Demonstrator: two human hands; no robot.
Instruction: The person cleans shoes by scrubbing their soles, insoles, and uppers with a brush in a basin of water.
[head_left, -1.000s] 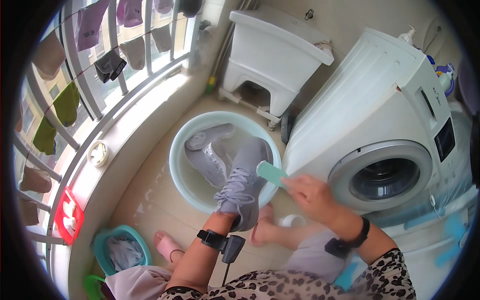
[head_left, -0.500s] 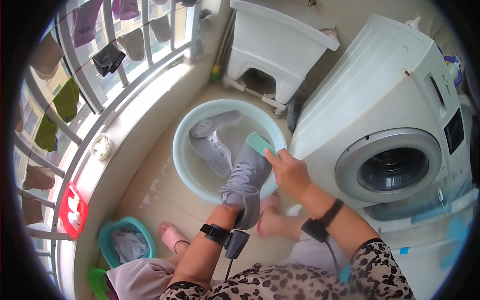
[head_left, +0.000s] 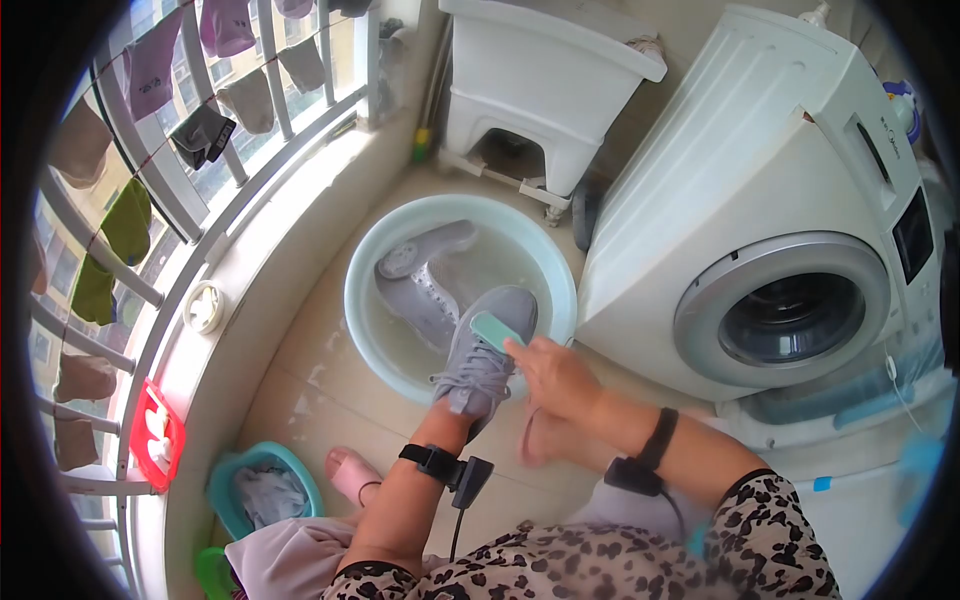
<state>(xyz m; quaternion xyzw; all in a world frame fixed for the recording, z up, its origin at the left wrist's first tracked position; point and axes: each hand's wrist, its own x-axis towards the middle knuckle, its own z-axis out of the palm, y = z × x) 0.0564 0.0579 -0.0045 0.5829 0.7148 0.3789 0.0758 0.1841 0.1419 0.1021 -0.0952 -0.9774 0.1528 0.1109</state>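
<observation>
My right hand (head_left: 558,375) is closed around a green brush (head_left: 493,331), its flat end laid against the top of the grey shoe (head_left: 497,325), just above the laces. My left arm (head_left: 405,510) runs up to the opening of that shoe, and the hand is hidden inside, so I cannot tell how its fingers are set. The shoe points away from me over the near edge of the pale blue tub (head_left: 357,310), its toe above the water (head_left: 505,262) and its heel on my side of the rim. A second shoe (head_left: 425,298) lies in the cloudy water toward the left side of the tub. The tub stands on the tiled floor (head_left: 305,400), between the ledge (head_left: 270,260) along the floor's left edge and the washing machine (head_left: 720,210) along its right edge. The white sink (head_left: 530,85) stands at the far edge. Near the floor's near left corner, a teal basin (head_left: 222,497) has wet-looking cloth (head_left: 270,495) in it, with a pink sandal (head_left: 352,474) just to its right. On the ledge are a red basket (head_left: 172,440) with white things in it and, farther along, a small white bowl (head_left: 219,310). Socks (head_left: 247,102) hang from a line at the railing.
</observation>
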